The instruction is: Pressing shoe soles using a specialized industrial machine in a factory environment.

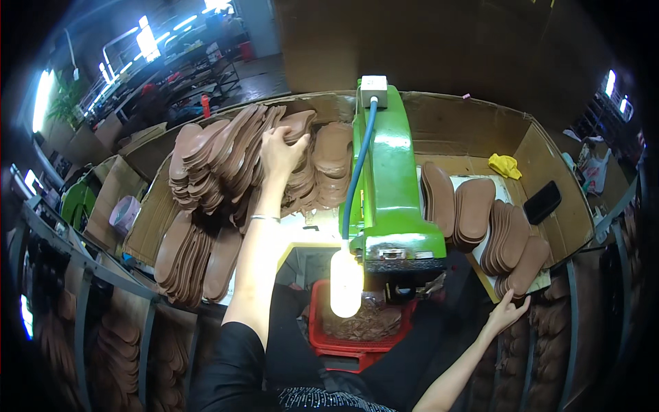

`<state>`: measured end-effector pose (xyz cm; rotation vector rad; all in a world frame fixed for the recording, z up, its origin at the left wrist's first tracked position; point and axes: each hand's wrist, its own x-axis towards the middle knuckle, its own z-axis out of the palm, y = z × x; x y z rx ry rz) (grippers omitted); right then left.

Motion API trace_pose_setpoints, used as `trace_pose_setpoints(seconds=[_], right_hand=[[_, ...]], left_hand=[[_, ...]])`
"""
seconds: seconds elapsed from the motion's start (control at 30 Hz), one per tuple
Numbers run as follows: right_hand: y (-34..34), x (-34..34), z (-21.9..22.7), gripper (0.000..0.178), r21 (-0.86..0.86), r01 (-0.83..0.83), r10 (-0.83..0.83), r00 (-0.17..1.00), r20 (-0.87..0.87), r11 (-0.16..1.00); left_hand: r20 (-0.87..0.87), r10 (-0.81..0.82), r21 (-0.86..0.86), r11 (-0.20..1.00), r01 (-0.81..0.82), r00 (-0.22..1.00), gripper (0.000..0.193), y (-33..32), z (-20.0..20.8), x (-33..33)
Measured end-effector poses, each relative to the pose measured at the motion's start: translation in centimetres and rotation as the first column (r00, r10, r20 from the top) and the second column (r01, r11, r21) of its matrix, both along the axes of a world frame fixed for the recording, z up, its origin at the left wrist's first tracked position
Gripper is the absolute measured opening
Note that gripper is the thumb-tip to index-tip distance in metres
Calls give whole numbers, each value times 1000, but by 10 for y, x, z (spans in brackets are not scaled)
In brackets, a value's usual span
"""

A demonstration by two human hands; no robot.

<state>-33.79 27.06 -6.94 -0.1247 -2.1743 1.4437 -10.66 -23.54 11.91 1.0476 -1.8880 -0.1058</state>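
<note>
**Left hand on the sole heap, right hand at the near stack**

Big heap of brown shoe soles (pixel 233 154) sits on the surface left of the green machine (pixel 392 185), leaning against the cardboard wall (pixel 467 113) behind. Left hand (pixel 281 152) reaches up into the heap's top, fingers curled over the edge of a sole, closed on it. Silver bracelet (pixel 265 218) on that wrist, black sleeve lower down. More soles fanned out lower left (pixel 189 257), at the surface's near edge.

Right of the machine: rows of soles standing on edge (pixel 473 213), then a nearer stack (pixel 518 264). Right hand (pixel 506 312) is under that stack's near end, fingers spread open, fingertips touching or just short of the lowest sole, can't tell which.

Blue hose (pixel 357 172) runs down the machine's front. Bright lamp bulb (pixel 346 280) hangs below it, glare washes out detail. Red crate (pixel 357 329) of brown scraps under the machine, between the person's arms. Yellow cloth (pixel 505 165) and a black flat object (pixel 542 201) lie far right.
</note>
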Motion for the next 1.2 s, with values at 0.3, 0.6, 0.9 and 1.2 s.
trace_pose_setpoints(seconds=[0.3,0.6,0.9,1.2], right_hand=[[-77,156,-11,14,-617,-684,920,252,300,389],[-72,212,-22,50,-942,-305,964,-171,202,143],[2,279,-27,56,-926,-194,945,36,324,325],[27,290,-13,69,-903,-271,940,167,297,334]], left_hand=[[-549,-269,91,922,376,791,51,200,-5,183],[-804,-301,441,277,854,513,77,284,-114,187],[-722,-374,585,118,802,582,28,312,-147,67],[-716,-456,531,137,836,529,29,297,-127,71]])
